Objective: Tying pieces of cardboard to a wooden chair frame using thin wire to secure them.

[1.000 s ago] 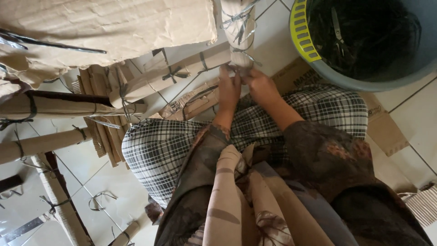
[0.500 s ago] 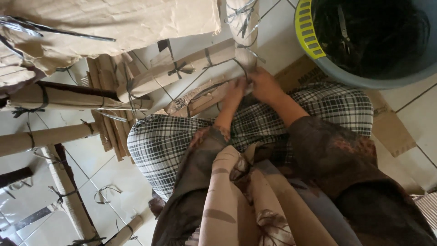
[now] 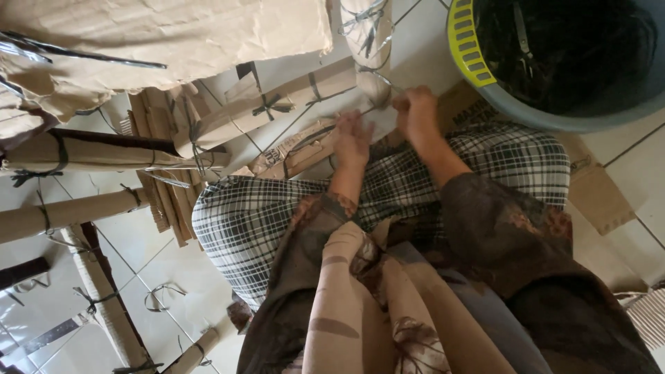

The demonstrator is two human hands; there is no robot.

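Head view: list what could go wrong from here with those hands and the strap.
1. The right hand pinches a thin grey strap coming off the cardboard roll; a taut edge like that could cut the fingers.
2. The left hand rests beside the bundled cardboard; a sudden release might jerk the strap toward it.
3. Loose strap loops on the tiled floor could snag a foot.

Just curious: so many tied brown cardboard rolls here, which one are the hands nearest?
The upright tied roll above the right hand; the others lie further left.
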